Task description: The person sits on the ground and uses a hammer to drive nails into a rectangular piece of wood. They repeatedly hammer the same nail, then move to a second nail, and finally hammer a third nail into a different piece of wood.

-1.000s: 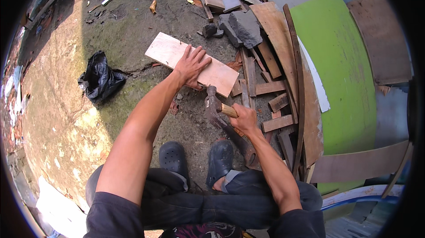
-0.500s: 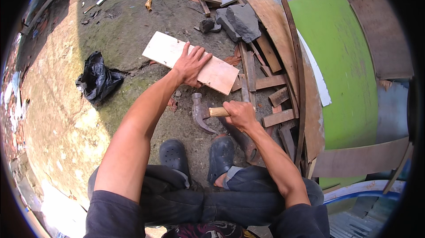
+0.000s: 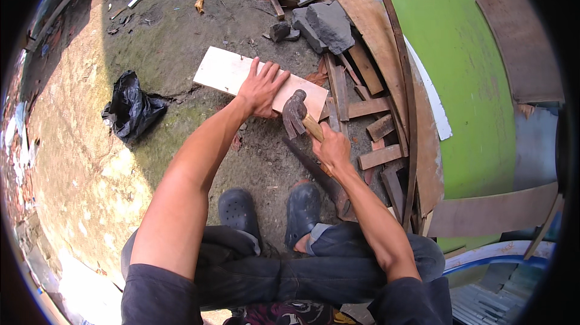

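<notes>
A pale wooden board (image 3: 223, 71) lies slanted in front of me, with small dark nail-like bits along its edges. Across its middle, my left hand (image 3: 261, 90) grips it with the fingers laid over the top face and the thumb side at the near edge. My right hand (image 3: 332, 146) is wrapped round the wooden handle of a claw hammer (image 3: 295, 113). The hammer's rusty head is raised over the board's right end, claw toward me; whether it touches the wood I cannot tell. Below my right forearm lies a long dark tapered blade (image 3: 314, 171), partly hidden.
Grey stone blocks (image 3: 326, 26) stand beyond the board. Scrap wood pieces (image 3: 368, 107) pile up on the right, beside a large green panel (image 3: 456, 83). A black plastic bag (image 3: 132, 107) lies to the left on rough ground. My shoes (image 3: 302, 210) are close below the hammer.
My right hand has lifted the hammer up and away from me, from beside the board to over its right end. My left hand still holds the board, which has barely shifted.
</notes>
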`<state>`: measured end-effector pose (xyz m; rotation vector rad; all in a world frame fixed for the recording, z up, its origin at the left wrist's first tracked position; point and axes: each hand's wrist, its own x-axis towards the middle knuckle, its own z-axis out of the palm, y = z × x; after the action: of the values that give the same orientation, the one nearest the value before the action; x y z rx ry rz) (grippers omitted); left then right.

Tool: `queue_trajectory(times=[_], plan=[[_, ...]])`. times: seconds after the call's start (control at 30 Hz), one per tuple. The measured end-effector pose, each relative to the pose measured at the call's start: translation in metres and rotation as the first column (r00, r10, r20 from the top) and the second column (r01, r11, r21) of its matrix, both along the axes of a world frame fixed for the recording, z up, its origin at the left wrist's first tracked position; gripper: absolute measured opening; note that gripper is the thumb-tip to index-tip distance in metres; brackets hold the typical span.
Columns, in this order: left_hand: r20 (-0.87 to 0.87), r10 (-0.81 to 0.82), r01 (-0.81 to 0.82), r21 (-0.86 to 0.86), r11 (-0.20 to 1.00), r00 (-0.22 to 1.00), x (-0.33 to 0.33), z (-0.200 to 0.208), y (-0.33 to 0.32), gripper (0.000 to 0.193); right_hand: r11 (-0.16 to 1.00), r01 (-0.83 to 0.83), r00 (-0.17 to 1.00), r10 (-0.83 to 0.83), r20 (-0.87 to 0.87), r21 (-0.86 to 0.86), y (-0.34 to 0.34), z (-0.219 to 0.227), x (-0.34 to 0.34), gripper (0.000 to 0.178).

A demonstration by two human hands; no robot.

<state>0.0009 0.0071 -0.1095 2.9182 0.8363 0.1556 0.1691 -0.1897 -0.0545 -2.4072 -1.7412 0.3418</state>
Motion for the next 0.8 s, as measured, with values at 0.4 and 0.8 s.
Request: queue_trajectory(times=[0.4,0.8], plan=[[-0.008,0.011,-0.011,0.031,0.999,1.000,-0.004,0.001,-0.001,0.111,0.934,-0.102,0.917,-0.045,-0.397,-0.342,0.088,0.120,0.014,0.050],[0.029,-0.002,0.002,-0.001,1.000,1.000,-0.003,-0.001,-0.004,0.118,0.683,-0.193,0.831,-0.269,-0.487,-0.705,0.111,0.117,0.042,0.039]])
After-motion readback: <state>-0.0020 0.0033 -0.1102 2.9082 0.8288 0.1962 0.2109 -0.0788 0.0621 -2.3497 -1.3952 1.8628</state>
